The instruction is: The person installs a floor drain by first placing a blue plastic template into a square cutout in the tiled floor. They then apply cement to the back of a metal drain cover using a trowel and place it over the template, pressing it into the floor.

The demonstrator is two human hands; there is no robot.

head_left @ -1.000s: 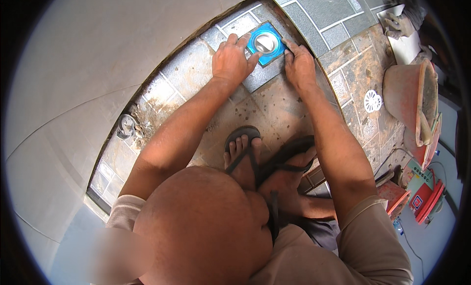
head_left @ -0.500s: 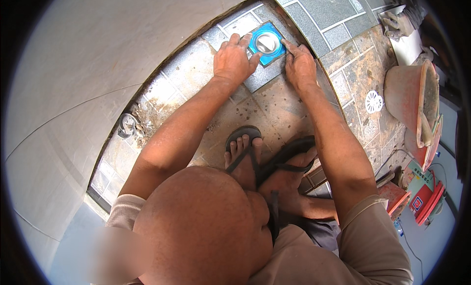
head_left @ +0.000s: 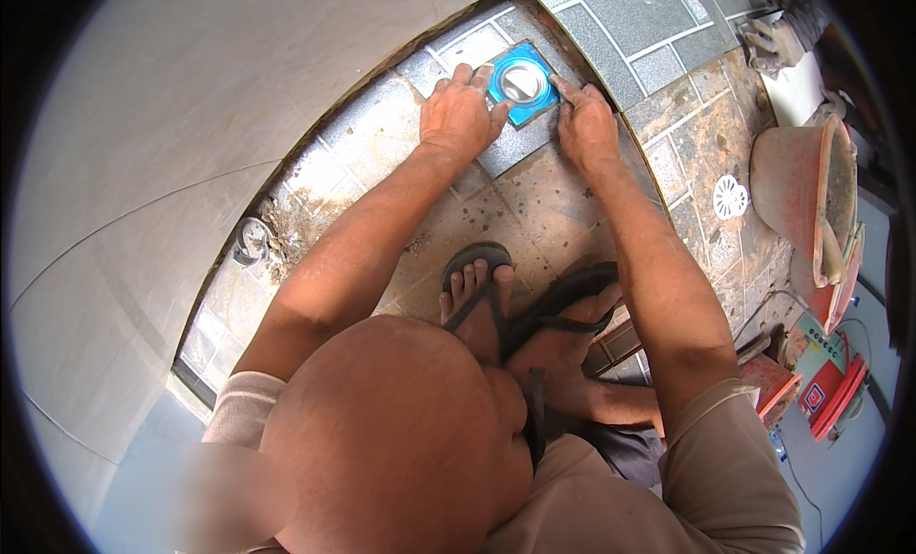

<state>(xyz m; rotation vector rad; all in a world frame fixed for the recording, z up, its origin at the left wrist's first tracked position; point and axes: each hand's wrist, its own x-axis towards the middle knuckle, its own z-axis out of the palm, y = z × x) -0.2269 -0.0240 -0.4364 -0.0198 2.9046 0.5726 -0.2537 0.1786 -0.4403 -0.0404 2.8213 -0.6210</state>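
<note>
A square floor drain (head_left: 523, 82) with a blue face and a round metal opening sits in the grey tiled floor. At its left side rests my left hand (head_left: 456, 115), fingers spread, with fingertips at the upper left edge and the thumb by the lower left edge. My right hand (head_left: 586, 125) touches the right edge with an outstretched index finger; its other fingers bend partly under and are harder to see. Neither hand wraps around the drain. Below it lies a strip of grey tile (head_left: 520, 153).
A pale wall (head_left: 172, 125) curves along the left. My sandalled feet (head_left: 477, 277) stand close behind the drain. To the right are a round white grate (head_left: 730, 198), a dirty bucket (head_left: 797, 177) and a red-and-green machine (head_left: 828, 377). A gloved hand (head_left: 775, 46) shows at the upper right.
</note>
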